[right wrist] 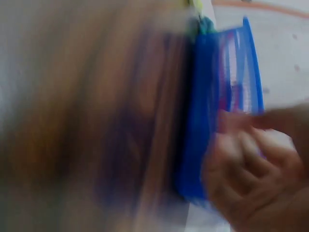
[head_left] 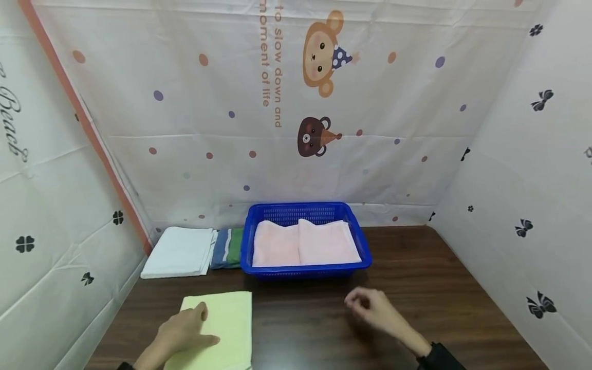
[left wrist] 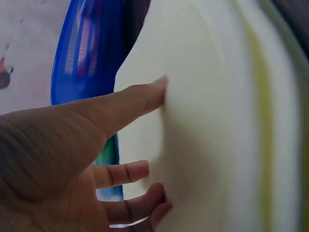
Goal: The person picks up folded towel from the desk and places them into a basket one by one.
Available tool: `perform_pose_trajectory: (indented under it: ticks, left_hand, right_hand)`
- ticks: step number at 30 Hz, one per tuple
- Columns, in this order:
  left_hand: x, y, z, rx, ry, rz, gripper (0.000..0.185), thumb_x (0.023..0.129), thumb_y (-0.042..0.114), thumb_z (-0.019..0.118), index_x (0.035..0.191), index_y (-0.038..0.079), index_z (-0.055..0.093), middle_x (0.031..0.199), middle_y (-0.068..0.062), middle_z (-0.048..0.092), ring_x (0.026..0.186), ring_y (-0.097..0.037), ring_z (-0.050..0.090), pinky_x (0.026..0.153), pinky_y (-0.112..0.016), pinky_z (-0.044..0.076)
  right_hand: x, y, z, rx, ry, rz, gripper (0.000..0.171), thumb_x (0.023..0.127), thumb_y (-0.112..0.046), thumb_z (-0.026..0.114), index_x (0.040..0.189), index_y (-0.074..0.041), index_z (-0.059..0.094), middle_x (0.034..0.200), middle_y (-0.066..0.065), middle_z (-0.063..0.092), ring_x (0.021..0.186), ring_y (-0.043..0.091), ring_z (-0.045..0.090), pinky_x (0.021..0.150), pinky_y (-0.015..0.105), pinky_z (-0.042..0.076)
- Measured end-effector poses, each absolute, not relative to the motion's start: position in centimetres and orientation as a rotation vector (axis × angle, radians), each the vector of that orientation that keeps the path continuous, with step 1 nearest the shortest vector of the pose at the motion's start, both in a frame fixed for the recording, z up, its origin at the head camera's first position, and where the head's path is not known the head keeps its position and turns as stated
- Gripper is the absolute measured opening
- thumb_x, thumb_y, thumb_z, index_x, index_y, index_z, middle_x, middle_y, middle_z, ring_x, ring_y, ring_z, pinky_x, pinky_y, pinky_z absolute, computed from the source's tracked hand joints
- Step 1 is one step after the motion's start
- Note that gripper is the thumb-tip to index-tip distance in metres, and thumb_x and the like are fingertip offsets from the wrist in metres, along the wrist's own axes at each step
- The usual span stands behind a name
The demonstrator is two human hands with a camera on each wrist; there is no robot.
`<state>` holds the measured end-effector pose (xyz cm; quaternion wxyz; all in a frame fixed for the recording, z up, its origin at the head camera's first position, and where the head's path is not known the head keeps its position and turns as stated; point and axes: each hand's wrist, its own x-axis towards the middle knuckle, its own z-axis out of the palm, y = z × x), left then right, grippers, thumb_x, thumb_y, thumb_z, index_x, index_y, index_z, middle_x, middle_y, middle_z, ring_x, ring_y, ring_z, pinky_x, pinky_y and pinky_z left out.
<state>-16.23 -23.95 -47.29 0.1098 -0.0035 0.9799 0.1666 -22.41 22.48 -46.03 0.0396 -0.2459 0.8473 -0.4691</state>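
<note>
Head view: dark wood table [head_left: 296, 329] stretches from the right edge of the yellow cloth [head_left: 231, 324] to the right hand [head_left: 379, 311] and beyond. The cloth lies near left; the left hand [head_left: 182, 331] rests on it, fingers spread. The right hand holds nothing — fingers loosely curled. The far sheet [head_left: 273, 172] reads "to slow down and", "moment of life". A blue basket [head_left: 305, 270] contains folded pink cloth [head_left: 328, 244] — 1 striped cloth [head_left: 228, 249] and 1 white cloth [head_left: 178, 252] lie left of it.

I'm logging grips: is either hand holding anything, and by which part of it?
Nothing appears to be held. The left hand rests on the yellow cloth without gripping it; the right hand is curled and empty above the table.
</note>
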Motion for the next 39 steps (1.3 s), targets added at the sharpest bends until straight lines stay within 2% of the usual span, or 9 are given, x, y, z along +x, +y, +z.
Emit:
perform_pose_trajectory:
  ticks: [3, 8, 13, 19, 24, 27, 31, 35, 39]
  left_hand:
    - [-16.7, -22.0, -47.2, 0.018, 2.891, 0.48, 0.056, 0.071, 0.052, 0.089, 0.093, 0.017, 0.051, 0.075, 0.0, 0.049, 0.065, -0.019, 0.047, 0.054, -0.036, 0.041]
    - [-17.4, -19.8, -47.5, 0.087, 2.894, 0.471, 0.057, 0.069, 0.053, 0.09, 0.092, 0.018, 0.051, 0.074, 0.0, 0.049, 0.063, -0.019, 0.047, 0.053, -0.035, 0.039]
    - [-18.2, -17.7, -47.4, 0.178, 2.899, 0.475, 0.055, 0.071, 0.053, 0.089, 0.091, 0.018, 0.05, 0.073, 0.001, 0.05, 0.062, -0.017, 0.046, 0.052, -0.034, 0.037]
    - [-18.6, -16.7, -47.4, 0.386, 2.921, 0.677, 0.027, 0.086, 0.031, 0.082, 0.093, 0.015, 0.061, 0.067, 0.005, 0.052, 0.056, -0.009, 0.045, 0.048, -0.026, 0.035]
    - [-17.7, -17.6, -47.3, 0.303, 3.078, 0.794, 0.015, 0.087, 0.016, 0.08, 0.094, 0.016, 0.067, 0.078, 0.005, 0.061, 0.062, -0.005, 0.053, 0.048, -0.023, 0.04]
    - [-17.4, -18.9, -47.3, 0.081, 3.109, 0.792, 0.013, 0.088, 0.015, 0.078, 0.096, 0.013, 0.068, 0.078, 0.003, 0.062, 0.063, -0.009, 0.055, 0.049, -0.026, 0.042]
    - [-17.7, -20.1, -47.6, 0.009, 2.847, 1.006, 0.018, 0.093, 0.012, 0.07, 0.105, -0.002, 0.068, 0.078, -0.004, 0.067, 0.06, -0.016, 0.061, 0.049, -0.031, 0.052]
    - [-18.2, -20.2, -47.9, 0.095, 2.609, 1.211, 0.028, 0.096, 0.008, 0.067, 0.114, -0.013, 0.063, 0.087, -0.014, 0.07, 0.072, -0.023, 0.069, 0.054, -0.034, 0.059]
    - [-18.5, -19.6, -48.1, 0.176, 2.543, 1.245, 0.028, 0.096, 0.007, 0.066, 0.114, -0.014, 0.06, 0.091, -0.016, 0.069, 0.079, -0.027, 0.069, 0.057, -0.036, 0.06]
  right_hand:
    - [-21.8, 21.8, -46.6, -0.761, 2.37, -1.26, 0.017, 0.1, -0.012, 0.063, 0.106, 0.002, 0.072, 0.084, 0.013, 0.073, 0.063, 0.007, 0.065, 0.052, 0.022, 0.053]
    - [-21.6, 19.5, -47.6, -0.777, 2.292, -1.172, 0.022, 0.1, -0.015, 0.065, 0.109, 0.003, 0.073, 0.085, 0.008, 0.075, 0.063, 0.004, 0.062, 0.054, 0.018, 0.05]
    - [-21.5, 16.8, -47.9, -0.77, 2.269, -1.142, 0.027, 0.1, -0.017, 0.066, 0.113, 0.007, 0.072, 0.076, 0.007, 0.072, 0.058, 0.002, 0.058, 0.052, 0.016, 0.046]
    - [-21.1, 14.1, -48.3, -0.776, 2.278, -1.157, 0.034, 0.099, -0.019, 0.067, 0.119, 0.008, 0.069, 0.075, 0.0, 0.071, 0.054, 0.002, 0.057, 0.053, 0.016, 0.046]
    - [-20.4, 12.5, -48.6, -0.768, 2.236, -1.212, 0.033, 0.1, -0.02, 0.066, 0.122, 0.004, 0.07, 0.073, -0.005, 0.067, 0.051, 0.003, 0.056, 0.053, 0.015, 0.044]
    - [-20.2, 11.9, -48.7, -0.759, 2.216, -1.23, 0.025, 0.1, -0.02, 0.065, 0.115, -0.002, 0.074, 0.069, -0.008, 0.063, 0.05, 0.001, 0.052, 0.05, 0.015, 0.041]
    - [-19.9, 11.6, -48.7, -0.734, 2.182, -1.261, 0.011, 0.098, -0.018, 0.067, 0.093, -0.008, 0.071, 0.069, -0.007, 0.061, 0.053, 0.001, 0.052, 0.05, 0.015, 0.039]
    - [-19.6, 11.5, -48.7, -0.7, 2.159, -1.307, 0.021, 0.098, -0.018, 0.068, 0.084, -0.003, 0.063, 0.071, -0.006, 0.059, 0.056, 0.002, 0.053, 0.053, 0.016, 0.041]
    - [-19.5, 11.4, -48.8, -0.671, 2.175, -1.352, 0.026, 0.099, -0.02, 0.067, 0.082, -0.002, 0.059, 0.068, -0.007, 0.051, 0.054, 0.002, 0.048, 0.051, 0.016, 0.036]
